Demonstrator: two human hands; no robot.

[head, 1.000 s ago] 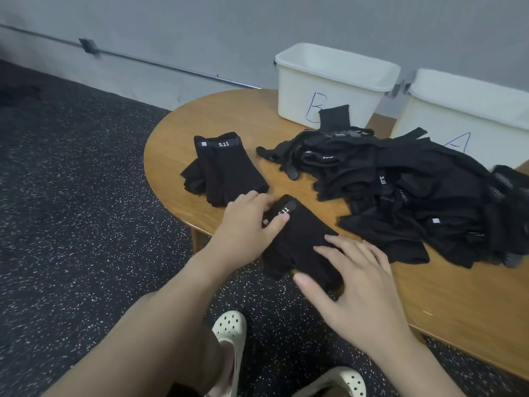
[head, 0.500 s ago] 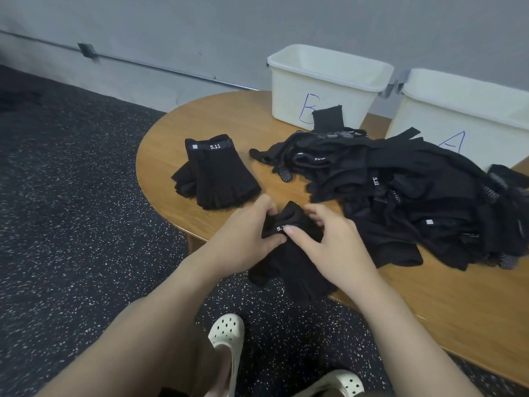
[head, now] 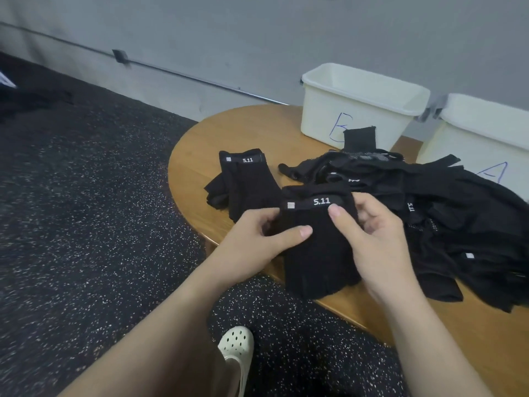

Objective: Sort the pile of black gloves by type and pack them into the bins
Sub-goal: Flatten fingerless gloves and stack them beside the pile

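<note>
Two hands are pinching one black glove (head: pixel 317 239) by its cuff band, lifted over the table's (head: pixel 194 156) near edge: left hand (head: pixel 257 242) gripping one cuff corner, right hand (head: pixel 369 233) the other. It is looking soft, light and limp, likely drooping unless taken at the cuff; knit, fingerless, marked "5.11".

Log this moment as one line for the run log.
left hand: grips 5.11 glove | right hand: grips same glove | small stack: on table | bins B, A: contents unseen
</note>
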